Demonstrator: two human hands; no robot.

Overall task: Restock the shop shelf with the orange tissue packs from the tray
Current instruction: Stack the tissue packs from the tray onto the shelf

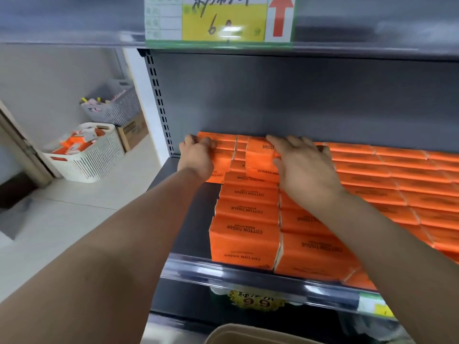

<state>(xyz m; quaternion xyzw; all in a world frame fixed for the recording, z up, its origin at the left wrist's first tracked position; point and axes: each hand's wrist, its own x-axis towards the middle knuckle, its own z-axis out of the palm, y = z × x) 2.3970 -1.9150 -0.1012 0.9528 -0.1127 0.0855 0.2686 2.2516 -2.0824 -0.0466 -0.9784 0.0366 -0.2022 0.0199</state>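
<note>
Hard against the back wall [273,100], a raised orange tissue pack [259,155] lies lengthwise along it. The right hand [305,165] rests flat and released on top. Further left along that wall, the left hand [197,157] bends onto the corner packs [224,142]; I cannot tell whether it grips them.

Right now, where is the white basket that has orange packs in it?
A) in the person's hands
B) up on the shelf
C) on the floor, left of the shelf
C: the white basket stands on the floor, left of the shelf, with orange packs inside it.
</note>
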